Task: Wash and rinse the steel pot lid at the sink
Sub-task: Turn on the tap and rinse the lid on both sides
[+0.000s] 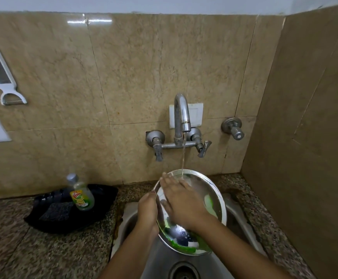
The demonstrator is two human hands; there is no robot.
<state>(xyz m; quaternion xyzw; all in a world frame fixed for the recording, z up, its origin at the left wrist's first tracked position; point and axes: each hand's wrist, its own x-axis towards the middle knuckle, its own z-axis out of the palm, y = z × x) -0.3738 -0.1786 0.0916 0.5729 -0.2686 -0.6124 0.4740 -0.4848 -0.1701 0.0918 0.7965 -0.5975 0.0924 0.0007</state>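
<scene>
A round steel pot lid (214, 190) is held tilted over the steel sink (164, 258), its shiny inner face towards me. My left hand (148, 212) grips the lid's left rim. My right hand (182, 202) lies flat on the lid's face, fingers spread and pointing up-left. A thin stream of water falls from the wall tap (181, 115) onto the lid's upper edge near my right fingertips. Green reflections show on the lid's lower part.
A dish soap bottle (80, 193) stands in a black tray (103, 200) with a dark scrub pad (56, 211) on the granite counter (13, 248) left of the sink. A separate valve (233, 128) sticks out right of the tap. A tiled side wall (305, 137) closes in the right.
</scene>
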